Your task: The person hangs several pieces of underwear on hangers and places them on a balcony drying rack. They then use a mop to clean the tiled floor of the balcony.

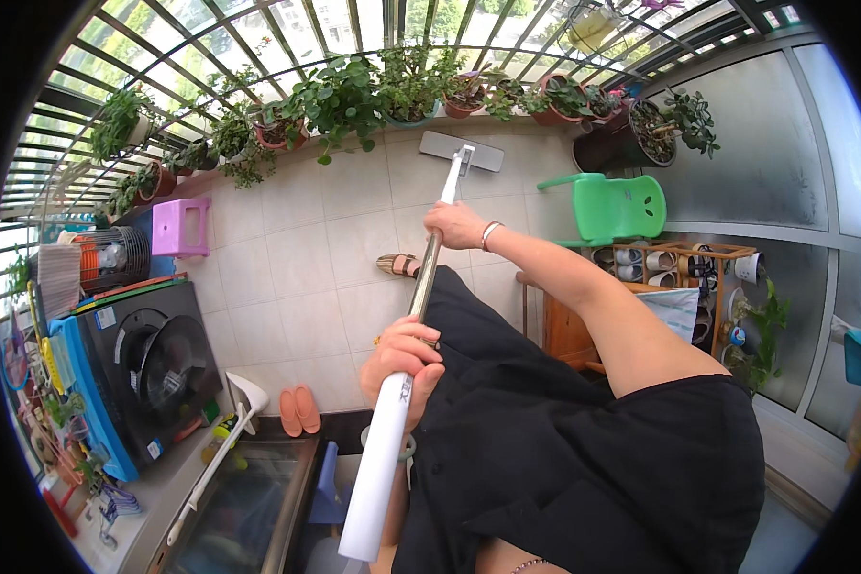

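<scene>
Stool [181, 227] sits upper left; at centre the left hand [402, 359] has its fingers wrapped round the mop [421, 287] handle, right hand [457, 226] gripping higher, mop head on the floor [287, 277] below plants [354, 91]; chair [617, 206] right.

Garment: the person is wearing a loose black garment [564, 450], its cloth falling in soft folds across the body and filling the lower right of the view.
Sleeves: the garment is ending high on the right upper arm, so both forearms are showing bare, with no cuffs or gloves.
Right wrist: a thin silver-coloured bangle [489, 233] is sitting just behind the right hand [457, 226].
Left hand: the left hand [404, 361] is wearing no ring or band that can be made out.
Lower edge: a fine beaded chain [529, 566] is showing at the bottom rim; which limb is wearing it cannot be told.
</scene>
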A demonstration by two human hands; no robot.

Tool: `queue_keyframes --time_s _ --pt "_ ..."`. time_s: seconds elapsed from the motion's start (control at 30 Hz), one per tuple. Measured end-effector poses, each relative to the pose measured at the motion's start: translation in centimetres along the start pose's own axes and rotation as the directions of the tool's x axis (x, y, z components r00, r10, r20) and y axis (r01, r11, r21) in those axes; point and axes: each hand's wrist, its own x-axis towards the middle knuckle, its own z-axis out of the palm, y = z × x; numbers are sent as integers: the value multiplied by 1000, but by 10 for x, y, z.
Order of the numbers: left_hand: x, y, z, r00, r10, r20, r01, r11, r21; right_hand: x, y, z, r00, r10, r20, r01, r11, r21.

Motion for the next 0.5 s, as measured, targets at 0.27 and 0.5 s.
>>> queue_keyframes --time_s 0.27,0.5 --pt "94 -63 -4 997 36 75 -35 999 -15 50 68 0 966 98 -240 -61 986 154" --pt "146 -56 -98 999 -46 25 47 999 -18 144 44 2 970 -86 -226 126 977 171"
